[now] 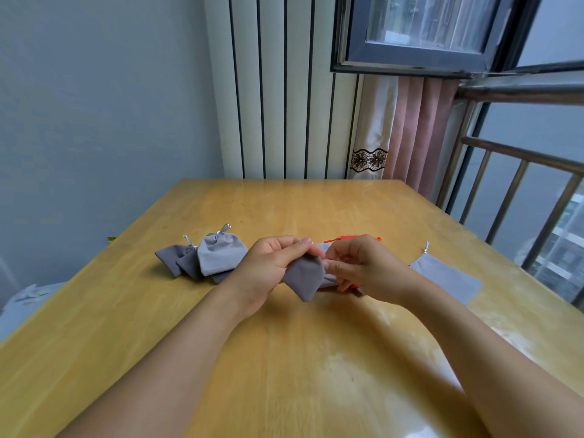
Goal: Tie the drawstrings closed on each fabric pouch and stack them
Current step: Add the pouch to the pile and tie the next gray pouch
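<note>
My left hand (pixel 271 267) pinches the top of a dark grey fabric pouch (pixel 305 278) held just above the wooden table (pixel 284 358). My right hand (pixel 360 263) pinches at the pouch's neck from the right; its drawstring is hidden between the fingers. To the left lies a small pile: a light grey pouch (pixel 219 256) with a silver drawstring on top of dark grey pouches (pixel 180 259). At the right a flat light grey pouch (pixel 448 278) lies open-ended with its silver cord. A red pouch (pixel 350 238) shows only as a sliver behind my right hand.
The table stands in a corner, with a striped wall panel and a pink curtain (pixel 414 131) behind it. A window and a metal railing (pixel 521 191) run along the right side. A pale wall is on the left.
</note>
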Tool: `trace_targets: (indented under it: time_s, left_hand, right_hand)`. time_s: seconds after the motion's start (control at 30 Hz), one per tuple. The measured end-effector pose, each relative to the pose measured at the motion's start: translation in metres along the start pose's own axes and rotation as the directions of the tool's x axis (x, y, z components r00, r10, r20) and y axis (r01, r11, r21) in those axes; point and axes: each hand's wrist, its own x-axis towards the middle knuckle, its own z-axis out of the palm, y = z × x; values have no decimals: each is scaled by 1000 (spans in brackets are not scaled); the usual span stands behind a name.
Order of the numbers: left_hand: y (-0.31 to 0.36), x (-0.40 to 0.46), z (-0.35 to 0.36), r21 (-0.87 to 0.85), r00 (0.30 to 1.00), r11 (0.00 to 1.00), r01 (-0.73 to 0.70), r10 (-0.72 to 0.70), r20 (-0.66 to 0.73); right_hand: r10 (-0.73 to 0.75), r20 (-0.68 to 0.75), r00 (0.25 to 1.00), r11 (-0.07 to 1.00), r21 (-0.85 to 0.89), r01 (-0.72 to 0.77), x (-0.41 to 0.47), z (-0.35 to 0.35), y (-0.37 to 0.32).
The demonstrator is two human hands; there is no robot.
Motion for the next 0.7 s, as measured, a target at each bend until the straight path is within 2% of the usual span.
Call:
trace_targets:
  time_s: [0.07, 0.17, 0.3, 0.5, 0.7]
  left_hand:
    - [2, -1, -2, -42, 1000, 999, 8, -7, 20]
    - [3, -2, -3, -31, 1000, 999, -5, 6, 14]
    - [3, -3, -2, -8, 1000, 1000, -18, 18, 17]
    - [1, 0, -4, 59, 999, 998, -37, 36, 4]
    - [3, -2, -5, 206, 996, 977, -49, 33, 78]
  right_hand:
    - [-32, -46, 998, 997, -66, 29, 0, 0, -2]
    - [-81, -67, 994, 995, -71, 77, 1, -2, -2]
    - [-105, -62, 993, 994, 8, 105, 0, -3, -3]
    - [-183, -160, 970, 976, 93, 199, -3, -2, -11]
    - [-198, -34, 980, 978, 55, 200, -8, -7, -17]
